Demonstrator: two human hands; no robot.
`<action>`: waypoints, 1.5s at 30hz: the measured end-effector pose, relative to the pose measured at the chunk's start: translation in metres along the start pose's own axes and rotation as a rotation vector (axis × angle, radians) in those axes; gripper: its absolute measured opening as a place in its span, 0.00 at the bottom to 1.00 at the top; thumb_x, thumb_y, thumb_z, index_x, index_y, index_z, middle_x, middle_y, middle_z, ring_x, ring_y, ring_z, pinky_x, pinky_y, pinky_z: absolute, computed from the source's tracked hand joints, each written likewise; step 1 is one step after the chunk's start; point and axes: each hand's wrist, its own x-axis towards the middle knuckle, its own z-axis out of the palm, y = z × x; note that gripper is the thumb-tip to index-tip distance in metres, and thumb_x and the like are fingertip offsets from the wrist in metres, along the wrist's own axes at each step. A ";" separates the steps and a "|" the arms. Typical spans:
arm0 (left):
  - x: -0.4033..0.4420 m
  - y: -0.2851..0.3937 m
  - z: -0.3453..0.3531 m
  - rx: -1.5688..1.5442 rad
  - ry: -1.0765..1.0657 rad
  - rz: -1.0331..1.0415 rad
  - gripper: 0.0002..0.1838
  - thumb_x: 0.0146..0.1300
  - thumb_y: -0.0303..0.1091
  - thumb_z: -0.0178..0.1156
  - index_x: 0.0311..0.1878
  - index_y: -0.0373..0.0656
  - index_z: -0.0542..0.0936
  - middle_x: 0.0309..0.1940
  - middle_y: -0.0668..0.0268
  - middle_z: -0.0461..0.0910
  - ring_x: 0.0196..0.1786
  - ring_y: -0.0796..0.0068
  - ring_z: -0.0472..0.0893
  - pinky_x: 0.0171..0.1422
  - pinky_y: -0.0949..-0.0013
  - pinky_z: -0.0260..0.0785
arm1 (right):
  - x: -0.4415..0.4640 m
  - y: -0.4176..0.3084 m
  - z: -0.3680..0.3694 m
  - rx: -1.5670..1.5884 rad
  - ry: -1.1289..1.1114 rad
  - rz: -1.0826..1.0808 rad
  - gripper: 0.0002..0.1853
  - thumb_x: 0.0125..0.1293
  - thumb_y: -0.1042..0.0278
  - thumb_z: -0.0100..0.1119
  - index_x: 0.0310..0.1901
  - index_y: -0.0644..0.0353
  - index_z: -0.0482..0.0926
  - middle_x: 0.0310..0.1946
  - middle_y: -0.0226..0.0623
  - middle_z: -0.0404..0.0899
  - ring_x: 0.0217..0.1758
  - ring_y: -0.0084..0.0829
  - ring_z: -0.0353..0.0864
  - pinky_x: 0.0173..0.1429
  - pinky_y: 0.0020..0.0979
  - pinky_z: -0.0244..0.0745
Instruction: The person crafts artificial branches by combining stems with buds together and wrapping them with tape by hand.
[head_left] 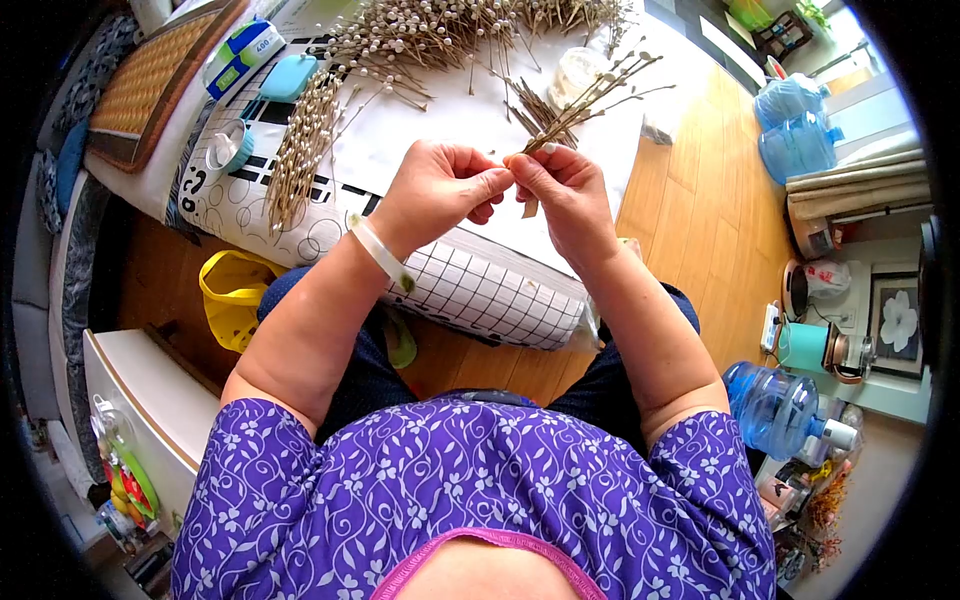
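Observation:
My right hand (567, 192) is closed on the base of a branched dry stem with pale buds (592, 101), which points up and to the right. A short strip of brown tape (530, 208) hangs below its fingers. Close beside it, my left hand (448, 192) is closed, thumb against forefinger, its tips near the stem's base. What the left fingers pinch, if anything, is too small to make out. Behind the right hand lies a small pile of bare brown sticks (532, 105), next to a round whitish container (579, 76).
A large heap of budded stems (430, 40) covers the table's far side. A second bundle (303, 150) lies at the left, near a blue tape dispenser-like object (231, 146), a light-blue case (289, 77) and a blue-green packet (243, 58). A yellow basket (226, 300) stands below.

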 end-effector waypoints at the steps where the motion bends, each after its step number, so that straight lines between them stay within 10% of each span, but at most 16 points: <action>1: 0.001 0.000 -0.003 -0.072 -0.066 -0.071 0.07 0.56 0.32 0.60 0.31 0.37 0.79 0.21 0.68 0.76 0.21 0.83 0.74 0.25 0.79 0.70 | 0.000 0.000 -0.001 0.006 -0.041 0.002 0.06 0.58 0.69 0.58 0.27 0.63 0.77 0.20 0.28 0.74 0.22 0.15 0.69 0.25 0.18 0.63; 20: 0.004 -0.006 -0.006 -0.399 -0.359 -0.288 0.10 0.60 0.34 0.55 0.35 0.35 0.77 0.23 0.68 0.75 0.23 0.83 0.74 0.29 0.77 0.73 | 0.003 -0.006 -0.017 -0.001 -0.217 0.063 0.07 0.58 0.67 0.58 0.31 0.62 0.77 0.22 0.27 0.76 0.23 0.16 0.70 0.26 0.17 0.63; 45: 0.003 -0.005 0.004 0.000 -0.064 -0.030 0.07 0.55 0.30 0.61 0.28 0.37 0.77 0.21 0.68 0.76 0.22 0.84 0.74 0.26 0.80 0.71 | 0.002 -0.005 -0.011 0.064 -0.139 0.083 0.07 0.56 0.69 0.60 0.31 0.63 0.78 0.22 0.30 0.76 0.23 0.18 0.71 0.27 0.17 0.65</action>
